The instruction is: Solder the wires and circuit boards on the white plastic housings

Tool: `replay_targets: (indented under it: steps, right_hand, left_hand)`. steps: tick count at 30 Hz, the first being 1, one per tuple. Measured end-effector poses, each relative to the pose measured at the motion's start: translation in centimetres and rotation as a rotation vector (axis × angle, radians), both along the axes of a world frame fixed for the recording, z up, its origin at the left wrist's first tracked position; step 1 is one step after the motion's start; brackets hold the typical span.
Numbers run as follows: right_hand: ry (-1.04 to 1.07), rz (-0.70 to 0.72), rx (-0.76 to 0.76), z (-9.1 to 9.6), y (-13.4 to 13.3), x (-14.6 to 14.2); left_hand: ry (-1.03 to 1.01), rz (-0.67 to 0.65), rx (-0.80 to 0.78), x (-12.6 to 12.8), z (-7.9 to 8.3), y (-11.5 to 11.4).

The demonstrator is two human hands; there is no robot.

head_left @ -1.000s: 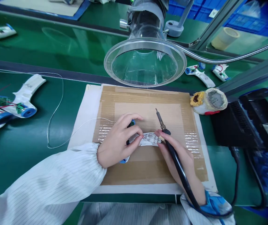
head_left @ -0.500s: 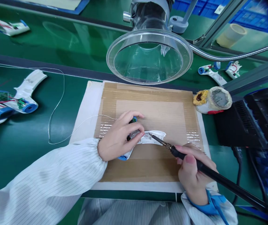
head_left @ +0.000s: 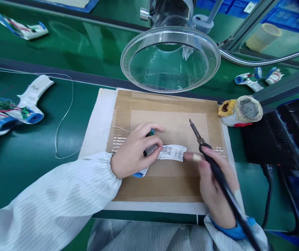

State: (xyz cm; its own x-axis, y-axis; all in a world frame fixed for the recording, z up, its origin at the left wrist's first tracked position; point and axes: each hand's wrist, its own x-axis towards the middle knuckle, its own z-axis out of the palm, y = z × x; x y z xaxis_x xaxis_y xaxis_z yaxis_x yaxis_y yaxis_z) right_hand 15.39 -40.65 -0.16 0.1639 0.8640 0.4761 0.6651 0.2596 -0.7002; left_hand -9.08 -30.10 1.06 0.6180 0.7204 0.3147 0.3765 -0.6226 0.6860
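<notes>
My left hand point(head_left: 135, 150) is closed on a white plastic housing point(head_left: 173, 152) with a blue end, pressing it down on the cardboard mat point(head_left: 165, 188). A thin solder wire point(head_left: 68, 104) runs from under that hand out to the left. My right hand point(head_left: 213, 184) grips a black soldering iron point(head_left: 209, 157). Its tip points up and away, lifted off the housing, while an outstretched finger touches the housing's right end.
A clear funnel-shaped fume hood point(head_left: 170, 57) hangs over the mat's far edge. A solder-tip cleaner point(head_left: 239, 111) sits at the mat's right corner beside a black soldering station point(head_left: 275, 139). More white-and-blue housings with circuit boards point(head_left: 13, 111) lie at left and on the far belt point(head_left: 248, 81).
Half a second ago the iron's tip touched the housing near my left fingers; now my right hand has swung it up and to the right, off the part.
</notes>
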Motion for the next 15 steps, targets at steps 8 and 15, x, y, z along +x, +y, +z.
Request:
replay_targets:
  steps: [8,15]
  right_hand:
    - [-0.255,0.156,0.000,-0.5,1.2,-0.5]
    - [-0.330,0.281,0.123,-1.8,-0.8,-0.3]
  left_hand:
    - [-0.049,-0.010,-0.026,-0.1,0.3,-0.2]
    - [0.104,-0.008,-0.385,-5.8,3.5,1.2]
